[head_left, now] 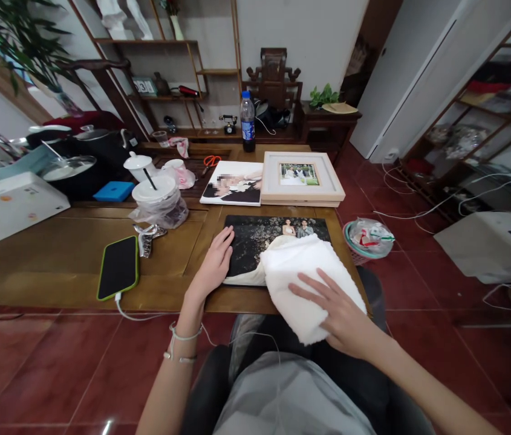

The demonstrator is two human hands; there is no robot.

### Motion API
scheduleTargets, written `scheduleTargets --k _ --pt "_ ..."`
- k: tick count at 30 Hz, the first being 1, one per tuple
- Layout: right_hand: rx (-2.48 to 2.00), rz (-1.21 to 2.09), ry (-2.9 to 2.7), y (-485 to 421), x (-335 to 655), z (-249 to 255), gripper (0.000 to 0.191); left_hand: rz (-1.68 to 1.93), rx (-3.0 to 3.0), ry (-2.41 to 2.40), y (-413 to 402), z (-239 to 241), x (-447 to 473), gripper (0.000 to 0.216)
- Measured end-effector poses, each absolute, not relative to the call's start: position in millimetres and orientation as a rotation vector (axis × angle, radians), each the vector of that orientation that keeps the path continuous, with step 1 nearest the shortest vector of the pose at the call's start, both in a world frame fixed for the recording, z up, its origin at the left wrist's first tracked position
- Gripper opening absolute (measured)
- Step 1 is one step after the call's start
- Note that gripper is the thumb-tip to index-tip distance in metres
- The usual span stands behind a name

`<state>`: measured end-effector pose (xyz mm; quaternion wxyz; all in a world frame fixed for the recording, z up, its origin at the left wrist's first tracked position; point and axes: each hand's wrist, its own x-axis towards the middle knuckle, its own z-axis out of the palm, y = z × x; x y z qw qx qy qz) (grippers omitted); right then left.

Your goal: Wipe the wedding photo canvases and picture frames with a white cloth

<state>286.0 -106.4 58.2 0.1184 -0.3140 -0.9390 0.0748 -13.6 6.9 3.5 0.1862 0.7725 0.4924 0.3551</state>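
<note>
A dark photo panel (248, 244) with a couple in wedding clothes printed on it lies flat near the table's front edge. My left hand (215, 260) rests on its left edge, fingers stretched out and holding nothing. Over the panel's right part lies a folded white towel (307, 278), its lower end hanging past the table edge. My right hand (332, 308) grips this towel at its lower right, fingers spread over the top; what the thumb does underneath is hidden. The towel covers the panel's lower right part.
Behind the panel lie a photo print (232, 181) and a light wooden picture frame (303, 178). A bottle (247, 124) and orange scissors (212, 162) stand or lie farther back. To the left are a charging phone (119, 267) and a lidded cup (158, 199). A bin (364, 241) stands right.
</note>
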Motion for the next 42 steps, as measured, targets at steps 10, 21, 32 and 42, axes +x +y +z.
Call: scheduleTargets --k 10,21,32,42 --pt "-1.223 0.096 -2.473 22 303 47 0.038 0.979 2.200 1.365 8 3 -15 0.042" --pt "-1.108 0.096 -2.682 -54 264 54 0.035 0.971 2.206 1.394 8 2 -14 0.043" --pt "-0.970 0.253 -2.620 -41 273 57 0.044 0.979 2.201 1.371 8 1 -15 0.043" --pt "-1.279 0.093 -2.542 32 261 56 0.050 1.002 2.209 1.357 8 0 -15 0.043"
